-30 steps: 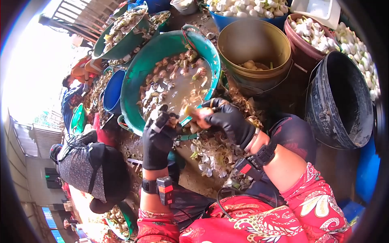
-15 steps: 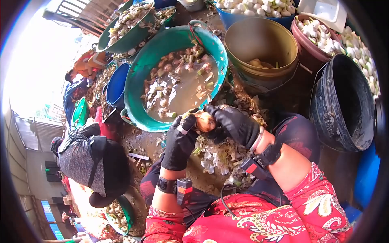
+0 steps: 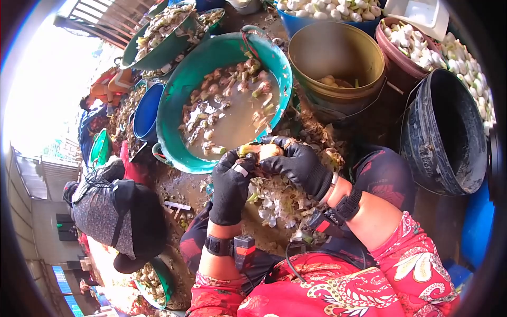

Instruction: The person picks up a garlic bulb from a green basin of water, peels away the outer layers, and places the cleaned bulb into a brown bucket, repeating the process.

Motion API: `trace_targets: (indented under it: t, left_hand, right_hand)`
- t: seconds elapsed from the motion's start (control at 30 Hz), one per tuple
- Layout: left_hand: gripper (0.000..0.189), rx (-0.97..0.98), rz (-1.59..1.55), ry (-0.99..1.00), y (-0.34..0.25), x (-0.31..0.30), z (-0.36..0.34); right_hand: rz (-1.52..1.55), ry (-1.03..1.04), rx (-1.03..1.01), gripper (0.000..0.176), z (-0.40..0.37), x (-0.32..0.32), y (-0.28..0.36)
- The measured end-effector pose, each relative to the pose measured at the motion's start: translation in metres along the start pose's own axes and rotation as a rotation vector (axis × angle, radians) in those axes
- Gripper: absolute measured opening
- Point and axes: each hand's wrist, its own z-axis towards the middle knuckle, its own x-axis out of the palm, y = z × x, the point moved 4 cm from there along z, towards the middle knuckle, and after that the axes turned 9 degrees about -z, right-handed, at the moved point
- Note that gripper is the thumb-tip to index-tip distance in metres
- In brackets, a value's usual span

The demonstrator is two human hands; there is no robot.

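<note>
Between my two black-gloved hands is a pale tan bulb (image 3: 271, 151) with a short yellow-green stalk stub, like an onion or garlic. My left hand (image 3: 233, 182) is closed around the stalk end. My right hand (image 3: 303, 166) has its fingers closed on the bulb's round side. Both hands are just past the near rim of a wide green tub (image 3: 170, 113), which holds murky water and several reddish-brown bulbs (image 3: 214, 87). Papery peelings (image 3: 277, 203) are heaped on the ground below my hands.
A yellow bucket (image 3: 338, 98) with a few bulbs inside stands right of the tub. Beyond it are a pink bucket (image 3: 388, 50) of white bulbs and a black bucket (image 3: 417, 142). To the left, a person (image 3: 105, 211) bends over near a blue basin (image 3: 148, 111).
The bulb has turned in my hands: its reddish-brown side faced up before, and now a paler surface and the stalk show. The view has shifted slightly.
</note>
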Motion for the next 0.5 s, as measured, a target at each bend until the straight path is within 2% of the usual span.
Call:
trace_targets:
  t: [0.1,0.17,0.2,0.27,0.3,0.37,0.4,0.47,0.5]
  left_hand:
    - [0.021,0.012,0.005,-0.009,-0.001,-0.003,0.0]
    - [0.02,0.489,0.559,0.09,-0.014,0.001,-0.005]
    - [0.02,0.489,0.559,0.09,-0.015,-0.002,-0.003]
    - [0.018,0.642,0.952,0.166,-0.02,0.001,-0.003]
    - [0.018,0.642,0.951,0.166,-0.021,0.003,-0.004]
    - [0.017,0.237,0.344,0.155,-0.017,0.003,-0.004]
    - [0.017,0.235,0.344,0.158,-0.015,0.003,-0.003]
    - [0.015,-0.162,-0.024,-0.022,-0.001,-0.007,-0.002]
    - [0.016,-0.057,0.144,-0.006,-0.01,-0.002,-0.004]
  right_hand:
    - [0.049,0.031,0.066,0.045,0.003,0.001,-0.003]
    - [0.111,0.035,0.012,0.044,0.007,0.0,-0.008]
    - [0.111,0.035,0.012,0.044,0.006,-0.001,-0.01]
    - [-0.018,0.024,-0.048,0.042,0.004,0.002,-0.005]
    - [-0.019,0.023,-0.047,0.042,0.005,0.001,-0.006]
    - [-0.086,0.083,-0.105,0.042,0.006,0.002,-0.008]
    - [-0.086,0.079,-0.105,0.042,0.008,-0.003,-0.007]
    - [-0.116,0.252,0.016,0.037,0.009,-0.001,0.003]
    - [-0.144,0.008,0.101,0.031,-0.008,0.0,0.009]
